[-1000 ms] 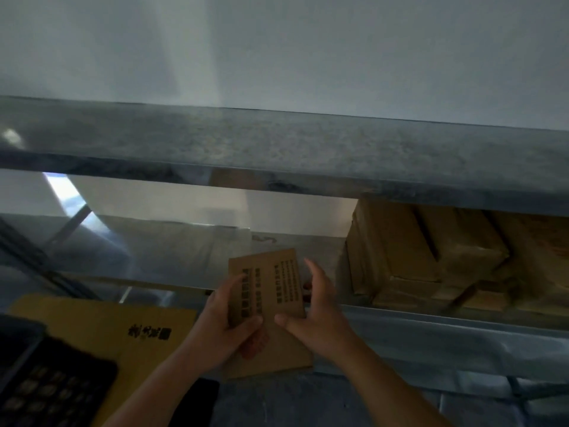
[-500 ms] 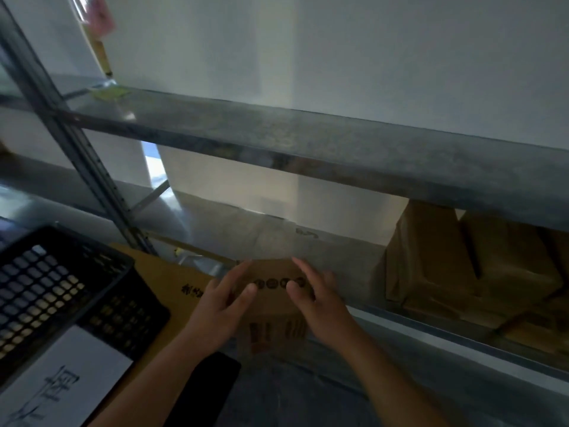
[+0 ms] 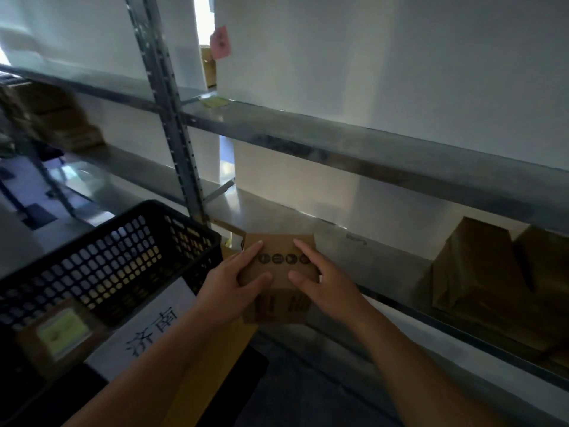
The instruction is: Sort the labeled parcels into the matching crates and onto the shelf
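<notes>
Both hands on one parcel (image 3: 278,266), a small brown cardboard box. My left hand (image 3: 229,286) clamps its left side: thumb on the top face near the front edge, fingers along the left edge. My right hand (image 3: 326,288) clamps the right side: thumb on top, index finger stretched across the top toward the far corner. Neither hand is flat or fisted, both curl round the box.

Parcel top face shows a row of four round printed symbols between my thumbs; dark print on the front face below, too blurred to read. Whether the parcel touches the shelf (image 3: 308,229) or is held just in front of its lower board, cannot tell.

Left of the parcel, just beside it: black perforated crate (image 3: 101,254) with a white paper label (image 3: 147,328) on its near wall, Chinese characters on it. Inside the crate, a box with a yellow-green note (image 3: 61,332). Below the parcel: a yellow envelope (image 3: 212,365). Right of the parcel, well apart, on the same shelf board: brown boxes (image 3: 480,272). Up and left of the parcel: steel upright (image 3: 172,118), pink note (image 3: 220,43) high beside it
</notes>
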The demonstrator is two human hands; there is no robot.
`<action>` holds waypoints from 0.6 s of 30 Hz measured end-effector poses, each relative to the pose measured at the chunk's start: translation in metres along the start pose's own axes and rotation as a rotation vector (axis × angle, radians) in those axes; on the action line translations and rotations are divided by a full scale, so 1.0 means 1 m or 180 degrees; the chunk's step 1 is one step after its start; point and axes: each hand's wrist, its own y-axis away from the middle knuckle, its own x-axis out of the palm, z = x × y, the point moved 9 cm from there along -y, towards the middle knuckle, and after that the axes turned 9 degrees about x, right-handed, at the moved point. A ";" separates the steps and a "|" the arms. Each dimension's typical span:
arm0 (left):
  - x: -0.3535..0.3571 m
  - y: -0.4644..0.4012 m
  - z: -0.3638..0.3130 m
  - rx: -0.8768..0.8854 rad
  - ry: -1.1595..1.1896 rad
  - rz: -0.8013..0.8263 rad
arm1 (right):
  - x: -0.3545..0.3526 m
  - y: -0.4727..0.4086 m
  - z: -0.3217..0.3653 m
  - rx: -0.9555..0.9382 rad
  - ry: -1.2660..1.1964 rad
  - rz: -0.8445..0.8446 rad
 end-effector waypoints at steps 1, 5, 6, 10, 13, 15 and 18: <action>-0.014 0.006 -0.001 0.0040 0.0006 -0.0080 | 0.007 0.002 0.010 -0.0057 -0.0004 0.0008; -0.057 0.029 -0.005 0.0090 0.0208 -0.0221 | 0.029 0.016 0.051 -0.0255 0.0025 0.0008; -0.066 0.034 -0.007 0.0092 0.0236 -0.0226 | 0.034 0.020 0.061 -0.0292 0.0051 0.0011; -0.104 0.047 -0.020 0.0216 -0.0012 -0.0367 | 0.049 0.027 0.099 -0.0479 0.0064 0.0083; -0.136 0.054 -0.021 0.0203 -0.0172 -0.0597 | 0.061 0.022 0.132 -0.0714 0.0202 0.0079; -0.156 0.056 -0.020 0.0190 -0.0199 -0.0749 | 0.072 0.014 0.150 -0.0845 0.0142 0.0149; -0.188 0.063 -0.019 0.0121 -0.0186 -0.0998 | 0.091 0.002 0.174 -0.0964 -0.0055 0.0365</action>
